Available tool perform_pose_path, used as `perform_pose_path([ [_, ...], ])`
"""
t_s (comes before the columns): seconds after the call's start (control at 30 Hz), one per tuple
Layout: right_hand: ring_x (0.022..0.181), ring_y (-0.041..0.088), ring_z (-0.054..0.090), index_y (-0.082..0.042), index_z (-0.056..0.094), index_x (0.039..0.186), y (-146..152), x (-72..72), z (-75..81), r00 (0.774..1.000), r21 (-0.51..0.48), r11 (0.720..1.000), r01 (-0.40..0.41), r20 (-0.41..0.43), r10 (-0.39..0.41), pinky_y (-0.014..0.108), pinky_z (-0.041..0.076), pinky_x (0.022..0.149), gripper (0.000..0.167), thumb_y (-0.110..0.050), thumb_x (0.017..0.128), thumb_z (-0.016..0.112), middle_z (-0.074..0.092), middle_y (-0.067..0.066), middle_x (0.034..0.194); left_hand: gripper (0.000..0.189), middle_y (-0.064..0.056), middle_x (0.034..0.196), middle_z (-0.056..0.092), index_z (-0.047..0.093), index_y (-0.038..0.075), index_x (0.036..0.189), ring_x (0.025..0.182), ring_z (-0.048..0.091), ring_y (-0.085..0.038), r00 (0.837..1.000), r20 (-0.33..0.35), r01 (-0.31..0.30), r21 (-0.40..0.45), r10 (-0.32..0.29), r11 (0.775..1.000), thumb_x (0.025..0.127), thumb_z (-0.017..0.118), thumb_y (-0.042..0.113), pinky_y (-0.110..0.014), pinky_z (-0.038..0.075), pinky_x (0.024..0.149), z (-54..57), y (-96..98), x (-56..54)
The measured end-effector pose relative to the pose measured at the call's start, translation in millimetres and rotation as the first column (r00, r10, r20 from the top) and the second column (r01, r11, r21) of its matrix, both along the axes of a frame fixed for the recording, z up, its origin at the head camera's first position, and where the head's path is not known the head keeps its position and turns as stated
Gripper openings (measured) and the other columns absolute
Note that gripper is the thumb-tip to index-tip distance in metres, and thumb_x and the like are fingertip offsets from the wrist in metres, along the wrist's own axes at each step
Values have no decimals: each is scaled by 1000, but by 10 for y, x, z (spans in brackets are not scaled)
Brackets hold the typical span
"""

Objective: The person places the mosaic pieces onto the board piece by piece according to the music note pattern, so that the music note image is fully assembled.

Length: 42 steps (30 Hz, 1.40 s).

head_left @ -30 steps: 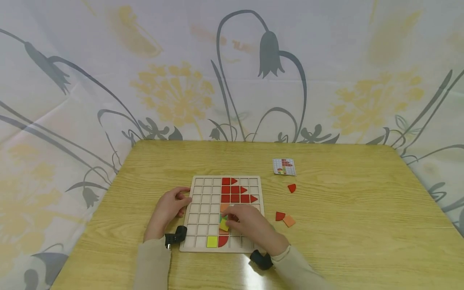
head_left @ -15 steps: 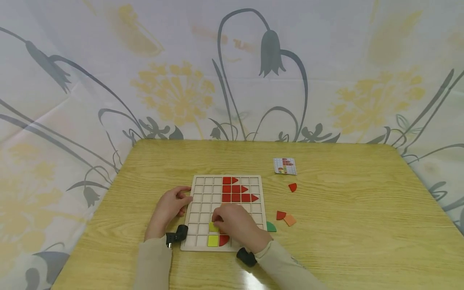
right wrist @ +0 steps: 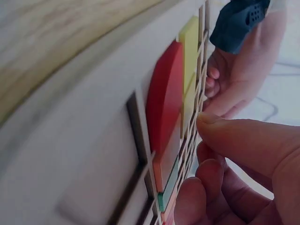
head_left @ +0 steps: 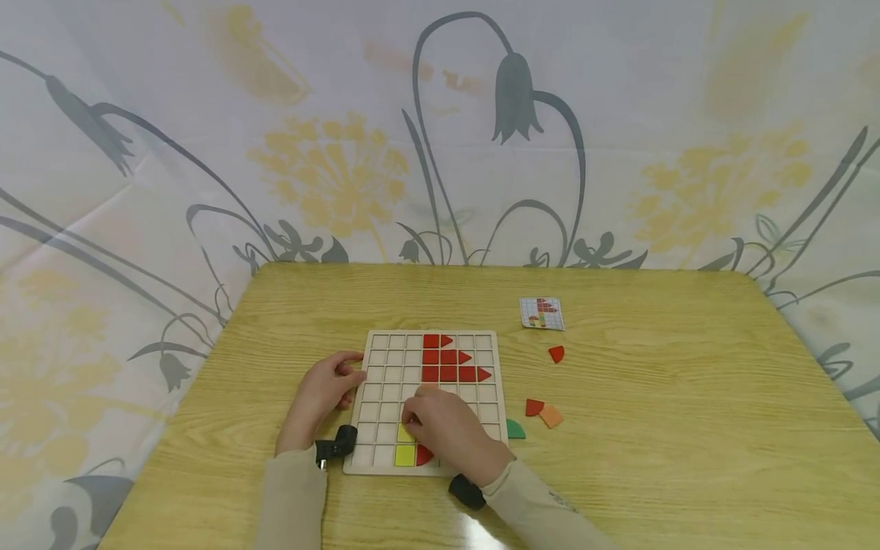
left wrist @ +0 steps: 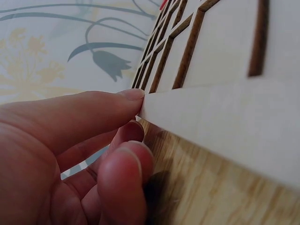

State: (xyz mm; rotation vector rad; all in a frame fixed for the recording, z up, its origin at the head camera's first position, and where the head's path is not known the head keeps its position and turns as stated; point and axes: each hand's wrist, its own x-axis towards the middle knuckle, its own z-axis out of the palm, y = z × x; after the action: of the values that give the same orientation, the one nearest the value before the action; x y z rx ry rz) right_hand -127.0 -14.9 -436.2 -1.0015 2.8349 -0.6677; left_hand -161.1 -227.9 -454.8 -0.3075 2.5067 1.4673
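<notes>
A pale wooden grid board [head_left: 385, 470] lies on the table, with coloured tiles in some of its cells. My left hand [head_left: 328, 391] rests at the board's left edge. In the left wrist view its thumb [left wrist: 129, 95] touches that edge, the other fingers loosely bent below. Over the lower middle of the board, my right hand [head_left: 450, 428] pinches at a yellow square tile [head_left: 406, 433], which lies in a cell. Below it sits another yellow square [head_left: 405, 456], beside a red rounded tile [right wrist: 164, 96]. Orange [right wrist: 168, 152] and green [right wrist: 169, 184] tiles show beyond the red one.
Several red tiles [head_left: 448, 373] form three rows ending in points on the upper board. Right of the board lie a green rounded tile [head_left: 516, 429], a red quarter-round [head_left: 534, 407], an orange square [head_left: 551, 416] and another red quarter-round [head_left: 556, 354]. A pattern card [head_left: 542, 314] lies further back.
My right hand has moved left and brought the yellow square from over the middle column into the cell above the other yellow square. My left hand stays at the board's edge.
</notes>
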Motion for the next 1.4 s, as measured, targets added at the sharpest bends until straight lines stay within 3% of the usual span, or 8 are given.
perform_pose_path([
  [0.27, 64, 3, 47, -16, 67, 80, 201, -68, -31, 996, -58, 994, 88, 26, -86, 19, 42, 59, 4, -19, 81, 65, 52, -12, 74, 37, -8, 88, 54, 53, 14, 121, 53, 49, -15, 1000, 16, 1, 26, -1, 1000, 85, 61, 19, -29, 46, 50, -3, -3, 5],
  [0.67, 64, 8, 44, -18, 66, 84, 680, -188, -62, 970, -112, 965, 236, 91, -226, 24, 39, 58, 4, -22, 83, 64, 52, -11, 75, 36, -8, 88, 54, 52, 13, 121, 53, 49, -15, 1000, 9, 5, 9, -5, 1000, 86, 60, 19, -29, 46, 49, 6, 2, 6],
  [1.17, 69, 8, 49, -20, 66, 93, 1318, -283, -40, 925, -113, 943, 312, 262, -275, 28, 42, 64, 10, -24, 85, 61, 58, -10, 86, 38, -8, 86, 53, 51, 11, 122, 54, 49, -15, 1000, -5, 10, 0, -10, 1000, 85, 60, 17, -28, 46, 49, -8, -9, -3],
  [1.4, 64, 9, 50, -18, 66, 92, 1519, -316, 16, 907, -55, 949, 309, 318, -277, 29, 43, 66, 10, -21, 83, 64, 57, -9, 78, 37, -8, 87, 53, 52, 13, 121, 54, 49, -15, 1000, 0, 4, -4, -4, 1000, 85, 61, 18, -29, 46, 48, -9, -4, -6],
])
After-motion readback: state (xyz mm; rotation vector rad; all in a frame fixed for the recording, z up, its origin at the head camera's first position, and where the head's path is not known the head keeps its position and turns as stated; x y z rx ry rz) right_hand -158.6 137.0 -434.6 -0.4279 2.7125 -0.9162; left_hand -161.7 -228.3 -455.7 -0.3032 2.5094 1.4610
